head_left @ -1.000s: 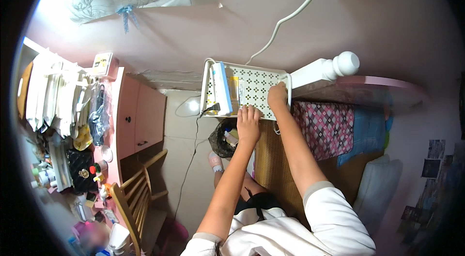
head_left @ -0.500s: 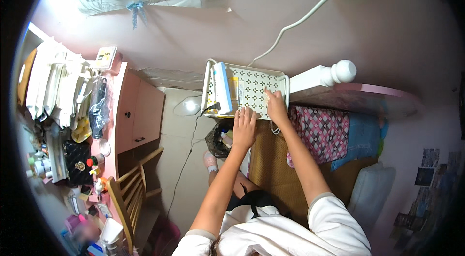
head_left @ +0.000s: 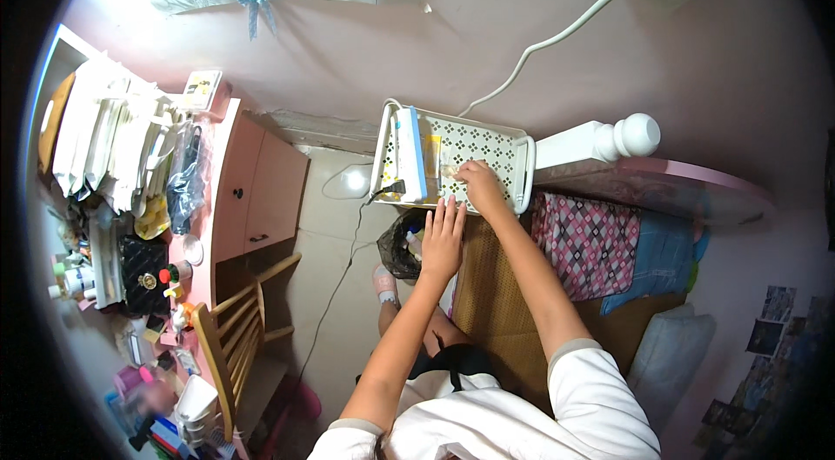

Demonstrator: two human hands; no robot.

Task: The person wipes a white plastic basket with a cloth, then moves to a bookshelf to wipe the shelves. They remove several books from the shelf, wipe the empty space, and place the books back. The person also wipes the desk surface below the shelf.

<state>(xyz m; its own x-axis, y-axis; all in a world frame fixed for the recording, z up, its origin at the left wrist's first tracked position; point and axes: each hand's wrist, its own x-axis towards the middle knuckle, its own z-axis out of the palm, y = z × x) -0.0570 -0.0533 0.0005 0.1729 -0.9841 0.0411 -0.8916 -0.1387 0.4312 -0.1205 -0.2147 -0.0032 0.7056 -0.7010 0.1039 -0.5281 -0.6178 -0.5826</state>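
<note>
Sleeves (head_left: 600,386) of soft white cloth with grey cuffs lie nearest, and beyond them a woven straw-coloured mat (head_left: 496,286) with a fine ribbed grain stretches beneath the right forearm. To the right are a pink-and-grey checked cloth (head_left: 587,247) and a blue one (head_left: 657,260); to the left, a crinkled black plastic bag (head_left: 391,256) holds pale odds and ends. The left hand (head_left: 442,244) lies at the near rim of a cream basket (head_left: 491,145), its fingers straight and slightly spread, with no grip showing. The basket is rectangular and stiff, plastic by its look, its floor pierced in a repeating pattern. Over its middle the right hand (head_left: 480,185) reaches in, fingers bent together at a small pale thing (head_left: 449,171); whether they pinch it I cannot tell. The work inside the basket seems partway along: a slim blue-and-white box (head_left: 410,156) already stands on edge toward the left end, with a flat yellow piece (head_left: 433,147) beside it, while the small pale thing is in hand or nearly so; how much remains does not show. Farther right, a smooth white post (head_left: 600,143) ends in a round knob, and a white cord (head_left: 544,50) climbs the far pink wall.
</note>
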